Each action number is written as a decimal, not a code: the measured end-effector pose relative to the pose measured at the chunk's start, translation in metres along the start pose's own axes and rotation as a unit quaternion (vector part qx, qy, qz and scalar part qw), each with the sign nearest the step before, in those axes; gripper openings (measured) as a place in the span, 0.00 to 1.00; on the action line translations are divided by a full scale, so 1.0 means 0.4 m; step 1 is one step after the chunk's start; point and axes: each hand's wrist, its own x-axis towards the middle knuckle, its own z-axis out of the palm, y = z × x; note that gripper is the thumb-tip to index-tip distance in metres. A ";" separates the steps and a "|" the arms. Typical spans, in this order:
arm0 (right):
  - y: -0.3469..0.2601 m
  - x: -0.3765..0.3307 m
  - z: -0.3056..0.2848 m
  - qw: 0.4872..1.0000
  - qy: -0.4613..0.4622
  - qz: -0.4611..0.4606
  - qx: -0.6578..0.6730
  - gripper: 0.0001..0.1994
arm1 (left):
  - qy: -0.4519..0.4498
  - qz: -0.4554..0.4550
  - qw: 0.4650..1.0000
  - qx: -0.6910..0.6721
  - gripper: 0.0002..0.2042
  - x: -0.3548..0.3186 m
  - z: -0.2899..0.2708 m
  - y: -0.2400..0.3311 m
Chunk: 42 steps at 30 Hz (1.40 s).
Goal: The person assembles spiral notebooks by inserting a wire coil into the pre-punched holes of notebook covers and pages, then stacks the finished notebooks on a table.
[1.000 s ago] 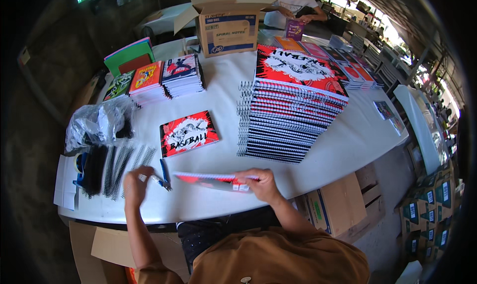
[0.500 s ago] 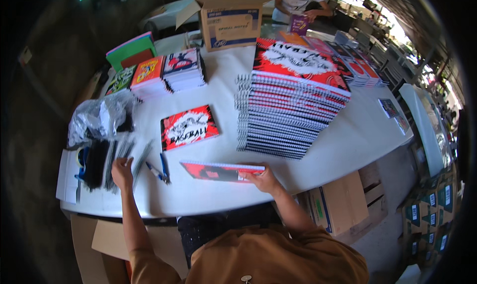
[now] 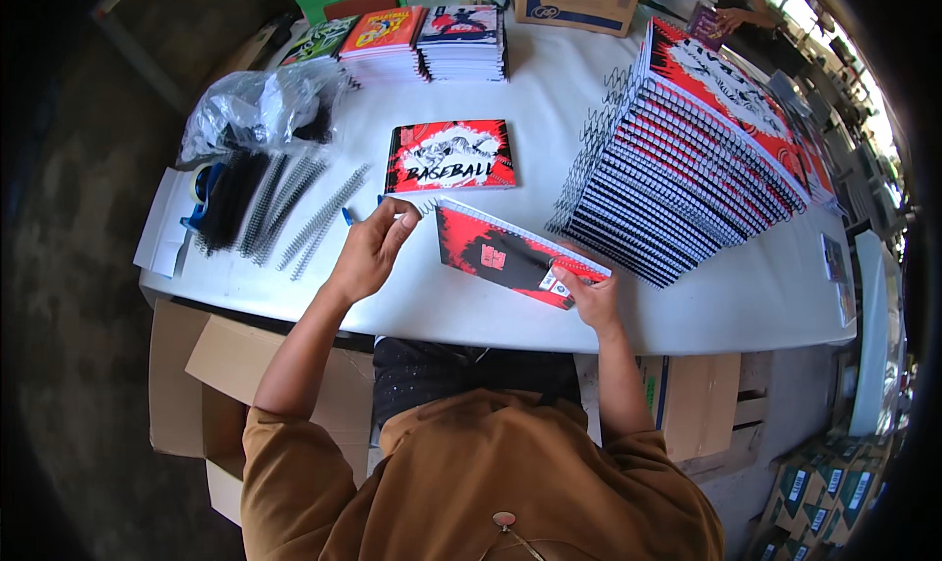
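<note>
My right hand [image 3: 593,301] grips the lower right end of a red and black notebook [image 3: 476,249], held tilted above the near table edge. A pinch of my left hand [image 3: 371,247] holds a wire spiral coil [image 3: 428,207], of which a short length shows at the notebook's upper left corner. How far the coil enters the holes cannot be made out. Flat on the table just beyond lies another red notebook [image 3: 451,156]. Loose coils [image 3: 316,218] lie left of my left hand, beside a bundle of black coils [image 3: 234,203].
At right rises a tall stack of coiled notebooks [image 3: 677,169]. Shorter notebook stacks [image 3: 461,46] and a cardboard box [image 3: 574,2] stand at the back. A plastic bag [image 3: 257,110] and tape dispenser [image 3: 200,193] sit at left. Another person's hand [image 3: 738,19] shows at far right.
My left hand has gone from the loose coils to the notebook's corner, bringing a coil. The notebook has turned in my right hand, and the view has shifted.
</note>
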 end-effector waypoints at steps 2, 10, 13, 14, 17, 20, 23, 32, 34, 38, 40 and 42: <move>-0.003 -0.002 -0.003 1.000 0.001 -0.005 -0.009 0.13 | 0.011 0.010 1.000 0.006 0.16 0.000 0.006 -0.005; -0.009 -0.005 -0.012 1.000 -0.013 -0.010 -0.025 0.12 | -0.047 -0.057 0.997 -0.024 0.22 0.008 -0.003 -0.012; -0.011 -0.005 -0.012 0.998 -0.024 -0.027 -0.041 0.11 | -0.056 -0.083 0.993 -0.065 0.22 0.013 -0.001 0.013; -0.008 -0.006 -0.012 0.998 -0.024 -0.031 -0.041 0.11 | -0.056 -0.083 0.993 -0.064 0.22 0.016 -0.005 0.017; -0.006 0.002 -0.005 0.998 -0.022 -0.058 -0.012 0.11 | -0.090 -0.136 0.982 -0.090 0.22 0.020 -0.007 0.020; -0.010 -0.002 -0.011 0.997 -0.025 -0.070 0.009 0.11 | -0.052 -0.097 0.991 -0.069 0.21 0.019 0.004 0.015; -0.010 -0.014 -0.024 0.999 -0.026 -0.036 -0.019 0.11 | -0.043 -0.085 0.993 -0.067 0.21 0.017 0.009 0.013; 0.000 -0.011 -0.020 0.996 -0.056 -0.070 0.008 0.13 | -0.029 -0.133 0.982 -0.134 0.17 0.012 0.016 0.024; 0.004 -0.005 -0.023 0.992 -0.068 -0.100 0.044 0.13 | -0.069 -0.190 0.950 -0.238 0.14 0.015 0.012 0.027; 0.000 -0.009 -0.038 0.988 -0.100 -0.116 0.034 0.14 | -0.048 -0.146 0.953 -0.262 0.13 0.016 0.004 0.018; -0.007 -0.018 -0.038 0.993 -0.088 -0.071 0.030 0.13 | -0.075 0.040 0.976 -0.202 0.11 0.017 -0.009 0.004; -0.021 -0.022 -0.033 0.993 -0.077 -0.085 -0.007 0.13 | -0.122 -0.009 0.975 -0.185 0.09 0.014 -0.023 0.031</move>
